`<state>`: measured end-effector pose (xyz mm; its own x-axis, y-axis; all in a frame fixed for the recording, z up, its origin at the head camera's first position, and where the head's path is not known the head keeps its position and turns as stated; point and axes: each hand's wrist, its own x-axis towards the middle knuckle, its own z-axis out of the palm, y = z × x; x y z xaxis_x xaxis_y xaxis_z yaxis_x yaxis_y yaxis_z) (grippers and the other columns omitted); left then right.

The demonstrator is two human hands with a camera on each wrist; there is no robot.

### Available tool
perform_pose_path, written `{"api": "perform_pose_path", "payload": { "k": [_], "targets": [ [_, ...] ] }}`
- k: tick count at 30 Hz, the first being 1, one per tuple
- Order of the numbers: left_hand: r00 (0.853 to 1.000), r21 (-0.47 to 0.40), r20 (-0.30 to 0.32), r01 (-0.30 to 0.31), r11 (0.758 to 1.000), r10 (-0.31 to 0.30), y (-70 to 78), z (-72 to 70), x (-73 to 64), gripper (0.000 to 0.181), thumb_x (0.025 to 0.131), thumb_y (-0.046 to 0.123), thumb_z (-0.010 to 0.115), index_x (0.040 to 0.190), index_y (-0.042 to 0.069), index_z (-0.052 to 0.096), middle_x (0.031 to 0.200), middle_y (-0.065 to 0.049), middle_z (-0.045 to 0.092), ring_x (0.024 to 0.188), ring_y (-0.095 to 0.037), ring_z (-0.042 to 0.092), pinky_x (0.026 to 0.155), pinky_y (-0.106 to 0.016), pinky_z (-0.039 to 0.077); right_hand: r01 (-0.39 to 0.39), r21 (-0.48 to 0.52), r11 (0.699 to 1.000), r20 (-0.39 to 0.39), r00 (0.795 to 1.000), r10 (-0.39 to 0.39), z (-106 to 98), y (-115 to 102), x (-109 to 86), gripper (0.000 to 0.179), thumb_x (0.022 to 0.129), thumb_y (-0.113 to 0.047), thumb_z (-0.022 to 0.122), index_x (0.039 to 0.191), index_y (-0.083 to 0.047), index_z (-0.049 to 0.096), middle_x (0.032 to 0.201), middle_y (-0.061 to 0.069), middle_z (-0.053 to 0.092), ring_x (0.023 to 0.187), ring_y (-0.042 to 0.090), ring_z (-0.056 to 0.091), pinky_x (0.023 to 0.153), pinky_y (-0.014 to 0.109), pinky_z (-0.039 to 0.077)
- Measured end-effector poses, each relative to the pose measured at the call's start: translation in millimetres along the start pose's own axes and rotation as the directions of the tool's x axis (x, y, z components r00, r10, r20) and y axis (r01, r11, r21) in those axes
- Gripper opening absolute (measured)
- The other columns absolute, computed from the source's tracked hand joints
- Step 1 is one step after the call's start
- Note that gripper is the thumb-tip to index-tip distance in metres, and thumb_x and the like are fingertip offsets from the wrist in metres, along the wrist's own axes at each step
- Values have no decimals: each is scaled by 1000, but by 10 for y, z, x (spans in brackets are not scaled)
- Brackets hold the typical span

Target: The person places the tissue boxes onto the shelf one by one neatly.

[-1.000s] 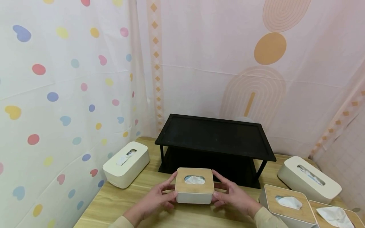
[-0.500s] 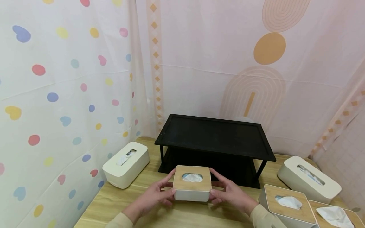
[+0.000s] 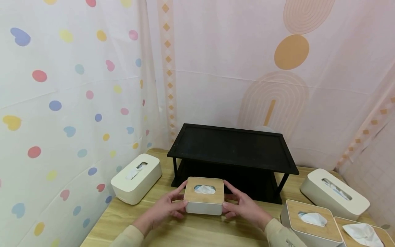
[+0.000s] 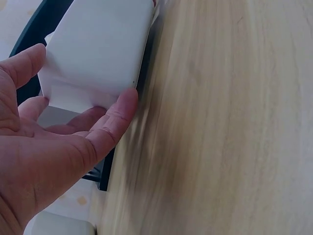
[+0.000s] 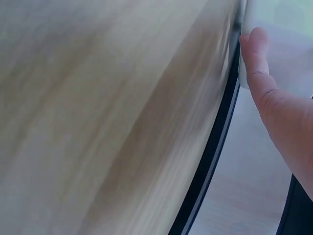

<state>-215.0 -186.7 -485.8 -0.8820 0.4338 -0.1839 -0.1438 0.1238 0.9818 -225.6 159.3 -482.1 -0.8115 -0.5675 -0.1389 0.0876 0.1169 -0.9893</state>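
At the frame's lower centre, the left hand (image 3: 166, 208) and right hand (image 3: 243, 207) gripped a wood-topped tissue box (image 3: 204, 198). The step seemed a carry, next calling for level handling before the black rack (image 3: 228, 147).

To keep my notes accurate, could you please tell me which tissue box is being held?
The wood-topped tissue box by the black shelf, held between the left hand and the right hand; the other four boxes are in neither hand.

Curtained-off corner, patterned drapes (image 3: 216, 68), wooden table (image 3: 200, 231)
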Motion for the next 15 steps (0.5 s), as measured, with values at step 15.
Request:
{"api": "perform_pose_path", "payload": {
  "k": [15],
  "targets": [
    [1000, -14, -11, 14, 1000, -14, -47, -62, 47, 85, 106, 28, 69, 173, 33, 18, 161, -37, 35, 107, -28, 66, 91, -46, 63, 8, -10, 1000, -18, 1000, -8, 40, 44, 85, 91, 107, -28, 69, 174, -24, 8, 163, 41, 36, 114, 35, 75, 90, 41, 65]
  ]
}}
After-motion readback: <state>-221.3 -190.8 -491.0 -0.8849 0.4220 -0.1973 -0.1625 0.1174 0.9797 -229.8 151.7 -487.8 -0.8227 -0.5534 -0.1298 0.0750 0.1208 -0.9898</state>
